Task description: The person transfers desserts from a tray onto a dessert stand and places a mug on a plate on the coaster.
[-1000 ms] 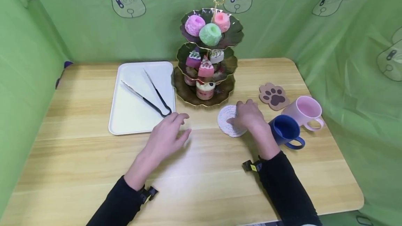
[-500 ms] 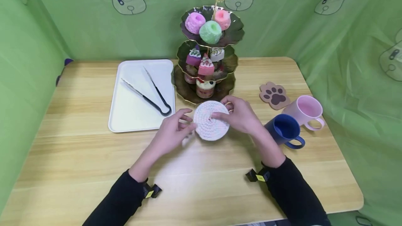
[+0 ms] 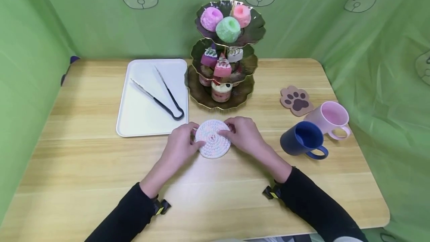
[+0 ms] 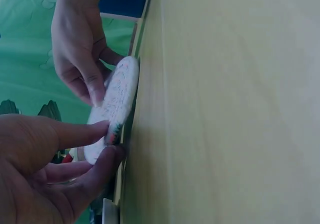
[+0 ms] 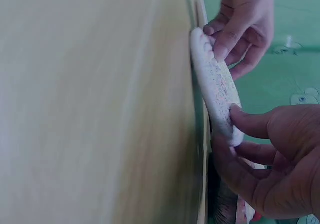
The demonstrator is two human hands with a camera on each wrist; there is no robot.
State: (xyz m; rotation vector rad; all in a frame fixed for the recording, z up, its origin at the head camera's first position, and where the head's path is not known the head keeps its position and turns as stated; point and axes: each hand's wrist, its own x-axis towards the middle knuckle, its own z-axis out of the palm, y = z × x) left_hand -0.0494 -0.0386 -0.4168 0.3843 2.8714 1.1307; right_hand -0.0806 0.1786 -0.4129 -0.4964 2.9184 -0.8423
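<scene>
Between both hands is a round woven coaster (image 3: pixel 213 143), white with pale pink and blue flecks, close over the table in front of the tiered stand. My left hand (image 3: pixel 179 143) pinches its left edge, thumb on top and fingers beneath. On the opposite side my right hand (image 3: pixel 246 135) pinches the right edge, its thumb reaching in over the top face. Both wrist views show the coaster (image 4: pixel 117 94) nearly edge-on, the fingertips of each hand gripping its rim (image 5: pixel 215 84).
A white tray (image 3: pixel 134 118) with black-handled tongs (image 3: pixel 164 107) lies left. Behind stands a three-tier stand (image 3: pixel 220 102) of small cakes and round sweets. To the right are a paw-shaped coaster (image 3: pixel 296 101), a blue mug (image 3: pixel 292 141) and a pink mug (image 3: pixel 315 117).
The right hand has picked the woven coaster up off the table and brought it left, toward the body. The left hand has moved in and taken its left edge.
</scene>
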